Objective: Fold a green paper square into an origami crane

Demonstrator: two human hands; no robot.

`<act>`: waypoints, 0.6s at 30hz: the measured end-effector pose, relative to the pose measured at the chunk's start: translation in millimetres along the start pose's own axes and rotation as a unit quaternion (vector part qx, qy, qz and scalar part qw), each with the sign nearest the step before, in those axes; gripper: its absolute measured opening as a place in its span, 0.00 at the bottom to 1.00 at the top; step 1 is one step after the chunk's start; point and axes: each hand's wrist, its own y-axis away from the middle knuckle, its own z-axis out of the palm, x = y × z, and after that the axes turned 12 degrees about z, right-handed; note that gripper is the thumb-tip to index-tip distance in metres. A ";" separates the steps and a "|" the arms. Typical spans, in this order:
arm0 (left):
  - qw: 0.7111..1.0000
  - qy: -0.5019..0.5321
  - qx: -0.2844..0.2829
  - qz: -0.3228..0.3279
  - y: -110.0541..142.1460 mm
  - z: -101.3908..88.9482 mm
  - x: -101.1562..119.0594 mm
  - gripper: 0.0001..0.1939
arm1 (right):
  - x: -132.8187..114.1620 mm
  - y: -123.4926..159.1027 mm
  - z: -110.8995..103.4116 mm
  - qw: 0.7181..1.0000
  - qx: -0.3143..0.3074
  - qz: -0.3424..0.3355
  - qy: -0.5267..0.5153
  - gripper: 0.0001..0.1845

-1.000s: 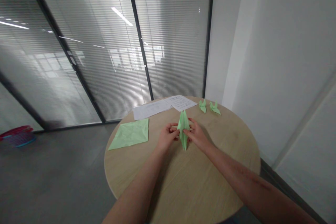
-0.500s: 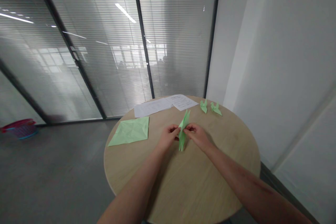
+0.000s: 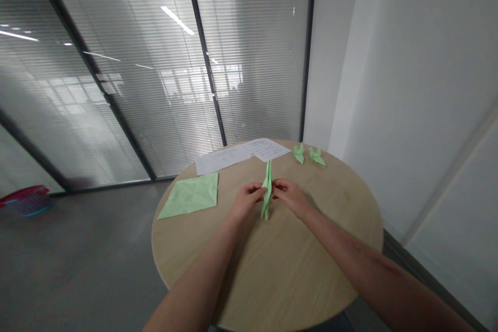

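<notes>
A long, narrow folded piece of green paper [image 3: 267,181] stands on edge over the middle of a round wooden table [image 3: 272,270]. My left hand [image 3: 246,201] pinches its left side with the fingers closed. My right hand [image 3: 290,197] pinches its right side, fingers closed too. Both hands rest close to the tabletop, with the paper's pointed ends sticking out above and below them.
A flat creased green sheet [image 3: 190,196] lies at the table's left. White printed sheets [image 3: 241,153] sit at the far edge. Two small folded green paper figures [image 3: 309,155] stand at the far right. Glass partitions with blinds are behind; a red basket [image 3: 26,199] is on the floor at left.
The folded paper has been pressed narrower, from a wide flat shape to a thin upright strip. Both hands have drawn closer together around it.
</notes>
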 end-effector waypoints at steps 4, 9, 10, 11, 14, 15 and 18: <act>1.000 -0.017 0.010 0.020 0.6 -0.1 4.2 0.12 | -0.4 2.5 2.5 0.996 -0.036 0.008 -0.077 0.19; 0.998 0.005 -0.016 0.061 1.9 1.0 6.4 0.13 | 1.2 6.1 5.7 0.983 -0.094 0.018 -0.159 0.23; 0.998 0.005 -0.017 0.063 2.0 0.7 5.8 0.13 | 0.7 7.1 6.5 0.981 -0.108 0.018 -0.160 0.22; 0.998 0.002 -0.016 0.062 2.0 0.1 4.9 0.13 | 0.0 8.1 7.3 0.980 -0.119 0.020 -0.159 0.22; 0.998 -0.022 -0.006 0.063 1.0 -2.0 2.1 0.13 | -2.2 10.5 8.7 0.978 -0.135 0.025 -0.157 0.23; 0.997 -0.035 -0.003 0.069 0.6 -2.6 1.3 0.13 | -2.5 10.8 8.6 0.978 -0.135 0.025 -0.155 0.23; 0.991 -0.092 0.017 0.095 -0.2 -3.3 -0.1 0.10 | -1.5 10.5 7.3 0.981 -0.128 0.034 -0.140 0.21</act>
